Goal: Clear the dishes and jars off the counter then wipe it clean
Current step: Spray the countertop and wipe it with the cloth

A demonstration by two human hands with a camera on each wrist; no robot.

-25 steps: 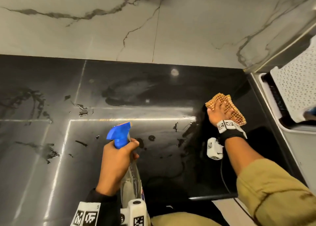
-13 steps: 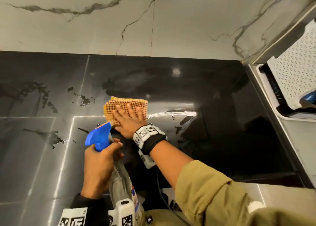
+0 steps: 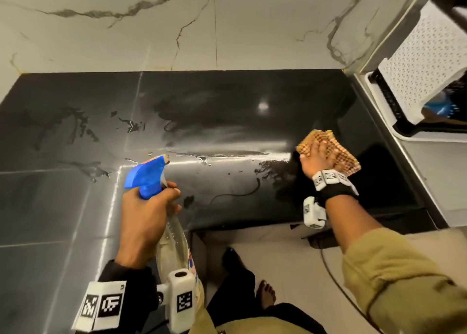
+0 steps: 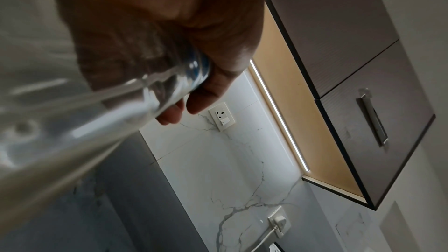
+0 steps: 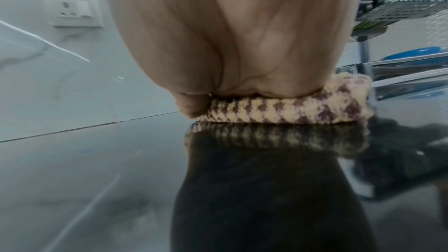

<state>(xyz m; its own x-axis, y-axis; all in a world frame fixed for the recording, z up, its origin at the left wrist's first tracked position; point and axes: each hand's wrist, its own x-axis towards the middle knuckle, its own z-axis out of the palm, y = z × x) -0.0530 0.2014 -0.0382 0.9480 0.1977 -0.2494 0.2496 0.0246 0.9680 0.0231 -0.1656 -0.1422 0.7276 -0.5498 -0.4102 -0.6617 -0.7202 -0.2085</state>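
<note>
Glossy black stone counter (image 3: pixel 227 121): wet streaks and droplets at centre and left. Folded orange-and-cream checked woven cloth (image 3: pixel 338 154): flat on the counter's right part, pressed under the right hand (image 3: pixel 317 158), fingers extended. Clear plastic spray bottle with blue trigger head (image 3: pixel 149 177): gripped at the neck by the left hand (image 3: pixel 144 220), held above the counter's front edge.

The worktop (image 3: pixel 227 121) is glossy black; behind it the wall (image 3: pixel 126 30) is white marble with grey veins. The cloth (image 3: pixel 338 156) is orange-and-cream checked, and the clear spray bottle (image 3: pixel 174 237) has a blue trigger head.
</note>
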